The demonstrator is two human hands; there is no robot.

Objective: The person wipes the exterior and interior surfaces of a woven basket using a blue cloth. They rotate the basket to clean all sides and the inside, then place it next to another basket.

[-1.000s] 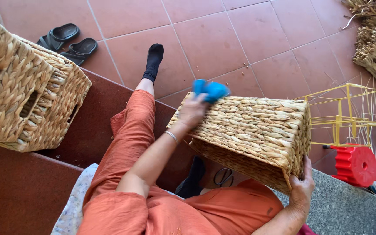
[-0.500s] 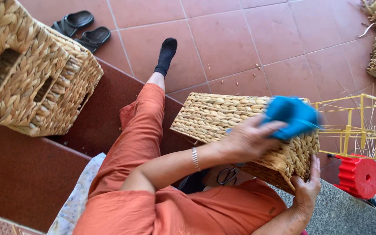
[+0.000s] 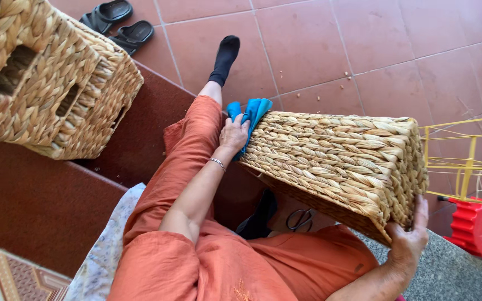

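Observation:
A woven straw basket (image 3: 341, 161) lies on its side across my lap, its bottom turned to the right. My left hand (image 3: 234, 135) presses a blue cloth (image 3: 250, 114) against the basket's left end, near its rim. At the lower right corner of the basket, my right hand (image 3: 409, 241) grips the edge and holds it steady. I wear orange trousers and a black sock; my left leg stretches out over the tiled floor.
Two stacked woven baskets (image 3: 46, 83) with handle holes stand at the left on a dark red step. Black sandals (image 3: 119, 22) lie on the tiles at the top. A yellow wire frame (image 3: 470, 161) and a red plastic spool (image 3: 478, 227) are at the right. Scissors (image 3: 299, 220) rest under the basket.
My left hand has carried the blue cloth from the basket's right end back across the top to its left end. The view has shifted slightly. My right hand keeps its grip.

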